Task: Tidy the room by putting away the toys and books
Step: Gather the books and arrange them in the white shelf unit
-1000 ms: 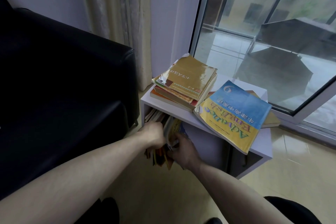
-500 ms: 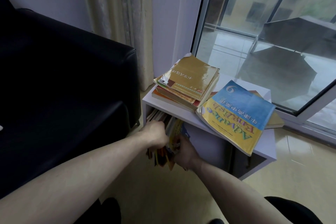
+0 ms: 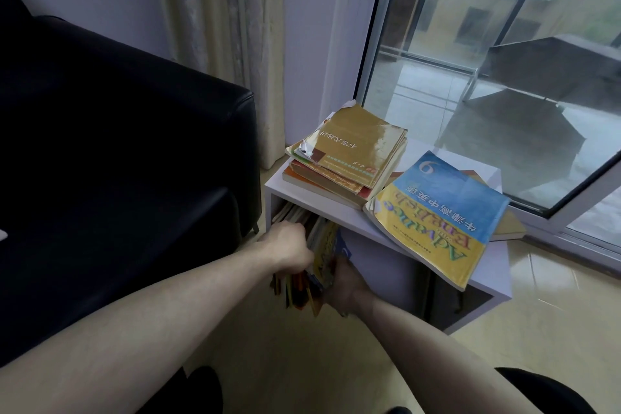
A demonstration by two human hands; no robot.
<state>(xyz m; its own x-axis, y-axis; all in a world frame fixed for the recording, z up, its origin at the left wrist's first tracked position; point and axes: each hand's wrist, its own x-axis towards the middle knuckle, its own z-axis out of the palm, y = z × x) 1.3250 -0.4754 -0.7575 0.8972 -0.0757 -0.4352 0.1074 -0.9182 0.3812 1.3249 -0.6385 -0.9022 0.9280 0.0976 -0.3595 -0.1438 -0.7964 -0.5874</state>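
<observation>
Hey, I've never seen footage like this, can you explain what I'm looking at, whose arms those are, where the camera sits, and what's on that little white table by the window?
There is no machine here. The camera is worn on a person's head and looks forward and down, so the two bare arms reaching in from the bottom are that person's own.

The left hand and the right hand reach into the open space under a small white table. Between them they handle a row of books standing on edge there; the right hand grips one from the side.

On the tabletop lies a stack of books with a tan cover uppermost, and beside it a large blue and yellow book that hangs over the front edge. A black sofa stands to the left, and a window is behind.
</observation>
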